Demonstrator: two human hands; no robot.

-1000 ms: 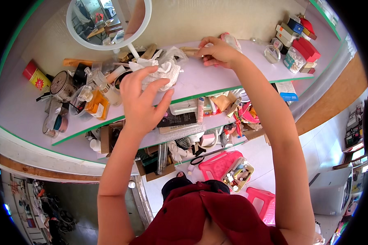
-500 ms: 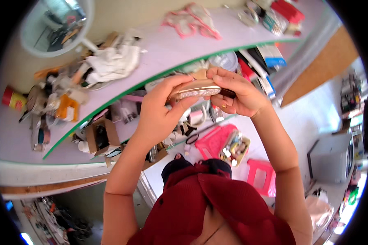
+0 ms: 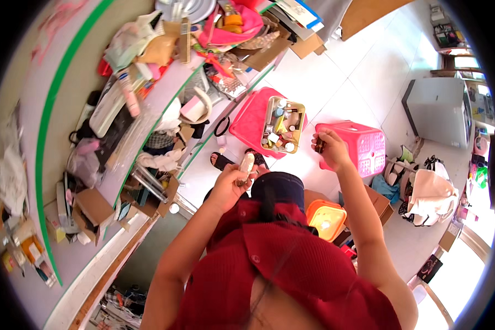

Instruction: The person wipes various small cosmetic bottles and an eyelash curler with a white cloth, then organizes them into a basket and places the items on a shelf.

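Note:
My left hand (image 3: 232,184), low in front of my lap, is closed on a pale, shiny rounded object (image 3: 248,163); its kind does not show clearly. My right hand (image 3: 334,149) is reached out beside the pink stools, fingers closed around a small dark object (image 3: 319,144), mostly hidden by the fingers. Between and beyond the hands a shallow tray (image 3: 266,125) full of small bottles and jars rests on a pink plastic stool (image 3: 246,122). A second pink stool (image 3: 372,151) lies right by my right hand.
Cluttered shelves with a green edge (image 3: 45,137) run along the left, holding bags, boxes and an open carton (image 3: 92,209). An orange basin (image 3: 325,219) is near my right thigh. Farther right are a grey cabinet (image 3: 439,113) and a cream bag (image 3: 432,192).
The view has turned down and right. My hands, earlier together on the shiny object over the shelf, are now apart and lower; the right has moved away with the dark object.

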